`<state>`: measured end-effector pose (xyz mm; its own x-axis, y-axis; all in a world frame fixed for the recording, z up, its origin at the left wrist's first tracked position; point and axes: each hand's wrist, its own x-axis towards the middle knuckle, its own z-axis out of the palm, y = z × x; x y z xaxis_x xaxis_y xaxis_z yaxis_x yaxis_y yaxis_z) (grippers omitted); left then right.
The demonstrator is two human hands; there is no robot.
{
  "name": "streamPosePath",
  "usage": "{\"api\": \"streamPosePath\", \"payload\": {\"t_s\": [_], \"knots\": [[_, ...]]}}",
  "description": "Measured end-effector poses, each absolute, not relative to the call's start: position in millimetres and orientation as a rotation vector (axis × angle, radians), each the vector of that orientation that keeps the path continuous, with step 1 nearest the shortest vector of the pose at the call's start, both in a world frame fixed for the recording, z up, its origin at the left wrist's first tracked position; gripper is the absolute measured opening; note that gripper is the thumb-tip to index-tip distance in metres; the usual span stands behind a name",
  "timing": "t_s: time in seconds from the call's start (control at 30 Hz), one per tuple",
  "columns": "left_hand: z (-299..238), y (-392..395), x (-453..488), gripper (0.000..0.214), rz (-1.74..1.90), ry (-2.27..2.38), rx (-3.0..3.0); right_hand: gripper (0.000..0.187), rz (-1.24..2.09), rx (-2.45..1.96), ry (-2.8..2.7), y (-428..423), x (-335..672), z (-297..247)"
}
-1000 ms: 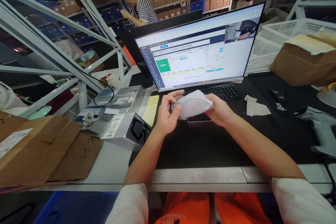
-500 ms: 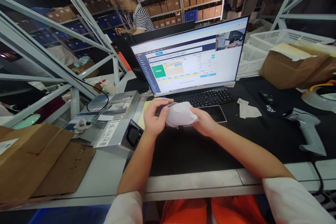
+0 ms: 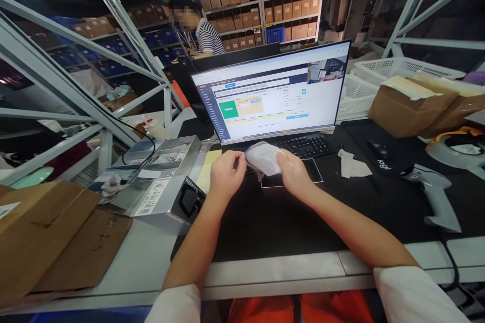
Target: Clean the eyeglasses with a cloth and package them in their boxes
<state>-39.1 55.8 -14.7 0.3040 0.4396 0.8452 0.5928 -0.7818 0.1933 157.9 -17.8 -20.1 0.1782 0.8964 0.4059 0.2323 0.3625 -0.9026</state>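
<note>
A small white pouch (image 3: 264, 157) sits just below the middle of the frame, held above the black desk mat (image 3: 303, 207) and directly in front of the keyboard (image 3: 308, 145). It looks soft and crumpled, pale grey-white, and bunched into a rounded lump with folds running across it. A thin bluish edge shows at its upper left corner.

The left hand (image 3: 226, 175) pinches that left corner between thumb and forefinger, with the other fingers curled under. The right hand (image 3: 293, 170) is clenched around the pouch's right side, thumb on top and fingers wrapped beneath it.

The right hand covers the right part of the pouch, so its full shape cannot be made out, and neither can what is inside it or any print on it. The text on the monitor (image 3: 273, 93) in the centre is too small to read. Both sleeves are cut off at the bottom edge.

At the lower left, a cardboard box (image 3: 41, 232) runs out of the frame. A metal tray (image 3: 170, 161) lies beside it, just left of the hands, and its contents are unclear. At the right, a grey barcode scanner (image 3: 435, 192) lies on the mat with its cable leaving the frame. A scrap of paper (image 3: 350, 165) rests between it and the keyboard. In the upper middle, a person in a striped shirt (image 3: 210, 38) stands partly hidden behind the monitor.
</note>
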Motion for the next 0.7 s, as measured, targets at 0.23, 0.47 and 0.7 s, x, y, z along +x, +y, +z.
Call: {"api": "streamPosePath", "payload": {"t_s": [0.23, 0.47, 0.7], "knots": [[-10.9, 18.7, -22.4, 0.010, -1.474, -0.879, -2.516, 0.039, 0.368, -1.353, -1.595, -13.7, 158.9, -25.3], [-14.9, -15.7, -2.0, 0.007, -1.430, -0.672, -2.616, 0.030, 0.063, -1.247, -1.675, -15.0, 152.5, -31.5], [-14.6, -0.9, -9.0, 0.042, -1.513, -1.033, -2.455, 0.032, -0.255, -1.056, -1.637, -18.6, 156.9, -25.4]]}}
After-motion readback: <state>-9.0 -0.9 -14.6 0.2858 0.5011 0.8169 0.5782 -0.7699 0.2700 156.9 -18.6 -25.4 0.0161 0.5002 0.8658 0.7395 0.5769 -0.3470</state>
